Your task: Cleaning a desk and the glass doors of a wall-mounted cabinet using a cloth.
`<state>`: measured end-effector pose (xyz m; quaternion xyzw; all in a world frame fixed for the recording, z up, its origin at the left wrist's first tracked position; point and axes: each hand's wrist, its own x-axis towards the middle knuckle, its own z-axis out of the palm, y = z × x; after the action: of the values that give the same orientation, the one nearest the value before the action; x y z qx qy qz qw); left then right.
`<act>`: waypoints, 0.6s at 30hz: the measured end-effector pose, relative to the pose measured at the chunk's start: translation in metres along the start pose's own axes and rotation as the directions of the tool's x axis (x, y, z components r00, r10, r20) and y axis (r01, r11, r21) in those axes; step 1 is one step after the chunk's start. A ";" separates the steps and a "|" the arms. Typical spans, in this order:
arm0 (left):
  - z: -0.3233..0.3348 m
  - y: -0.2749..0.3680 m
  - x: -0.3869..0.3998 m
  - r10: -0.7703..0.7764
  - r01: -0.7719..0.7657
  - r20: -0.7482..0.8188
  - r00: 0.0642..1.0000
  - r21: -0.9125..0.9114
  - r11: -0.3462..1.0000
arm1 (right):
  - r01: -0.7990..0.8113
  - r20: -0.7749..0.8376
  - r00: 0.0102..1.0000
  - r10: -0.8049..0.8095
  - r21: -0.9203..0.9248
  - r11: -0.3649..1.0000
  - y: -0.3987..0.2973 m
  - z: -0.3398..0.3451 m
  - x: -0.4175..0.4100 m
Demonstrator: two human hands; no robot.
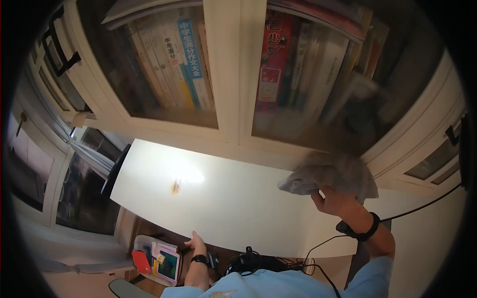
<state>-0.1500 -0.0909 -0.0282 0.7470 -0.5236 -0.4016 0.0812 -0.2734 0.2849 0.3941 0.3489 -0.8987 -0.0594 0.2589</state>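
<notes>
A crumpled grey cloth is in my right hand, pressed up by the bottom rail of the right glass cabinet door. The cloth hides part of that rail and the glass corner. Below it lies the white desktop, with a brownish stain towards its left. My left hand is at the desk's front edge, thumb apart and holding nothing; whether it touches the edge I cannot tell. Each wrist wears a black band.
Books stand behind the glass doors. A chair seat at lower left bears a tablet and a red item. Black cables run from my body to the right. A dark panel stands at the desktop's left end.
</notes>
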 end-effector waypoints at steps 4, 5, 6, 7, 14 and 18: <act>0.017 -0.018 0.034 -0.040 0.076 0.291 0.956 -0.112 0.991 | -0.048 -0.066 0.996 0.052 0.068 0.997 -0.010 0.001 0.004; 0.020 -0.019 0.036 -0.043 0.079 0.298 0.954 -0.110 0.991 | -0.034 -0.023 0.999 0.035 0.038 0.999 -0.008 0.001 0.002; 0.020 -0.019 0.033 -0.048 0.068 0.312 0.949 -0.050 0.996 | -0.020 0.020 1.000 0.020 0.009 1.000 -0.004 0.003 0.001; 0.021 -0.016 0.027 -0.055 0.055 0.325 0.944 0.009 0.998 | -0.018 0.023 1.000 0.018 0.003 1.000 -0.002 0.003 0.004; 0.014 -0.013 0.032 -0.193 0.075 0.364 0.911 0.313 0.947 | 0.054 -0.065 0.997 -0.049 0.075 0.996 -0.007 -0.010 0.014; 0.027 0.014 0.008 -0.128 0.093 0.208 0.970 0.173 0.981 | 0.080 -0.123 0.988 -0.090 -0.087 0.993 -0.005 0.001 0.005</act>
<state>-0.1773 -0.0954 -0.0423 0.7308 -0.5176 -0.4410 -0.0601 -0.2742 0.2777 0.3943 0.3791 -0.8615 -0.0850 0.3269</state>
